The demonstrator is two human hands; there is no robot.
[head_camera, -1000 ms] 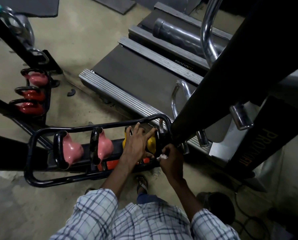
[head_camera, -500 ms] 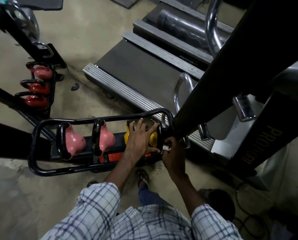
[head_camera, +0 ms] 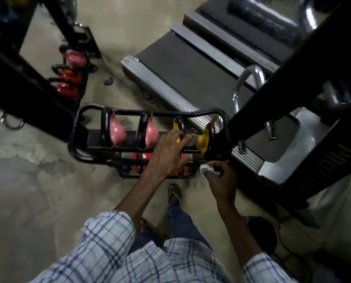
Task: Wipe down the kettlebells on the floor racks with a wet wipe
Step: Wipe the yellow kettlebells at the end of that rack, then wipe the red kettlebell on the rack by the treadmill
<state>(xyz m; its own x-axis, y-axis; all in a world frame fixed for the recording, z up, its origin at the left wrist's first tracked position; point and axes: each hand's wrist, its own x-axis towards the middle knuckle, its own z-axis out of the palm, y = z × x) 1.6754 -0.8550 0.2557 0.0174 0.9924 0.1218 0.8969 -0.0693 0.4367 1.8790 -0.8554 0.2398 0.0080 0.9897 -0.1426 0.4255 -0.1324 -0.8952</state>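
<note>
Kettlebells stand in a row on the upper tier of a black floor rack point(head_camera: 76, 139): two pink ones point(head_camera: 117, 133) toward the rack's left end, then two yellow ones toward its right end. The yellow kettlebell point(head_camera: 203, 140) nearest the right end is the one being worked on. Red kettlebells point(head_camera: 137, 158) sit on the lower tier, partly hidden.

The left hand point(head_camera: 168, 152) reaches across the rack's near edge, its fingers spread open and resting over the other yellow kettlebell point(head_camera: 177, 127), seemingly steadying it. The right hand point(head_camera: 221, 180) is just below the rack's right end, its fingers closed around a bunched white wet wipe point(head_camera: 206, 168), which looks close to the yellow bell's underside; contact cannot be confirmed.

To do this step well, the wipe should probably be opened flatter, pressed around the handle and body, and the bell held firm so it does not roll. A dark machine post point(head_camera: 272, 94) crowds the right end, leaving little room.
</note>
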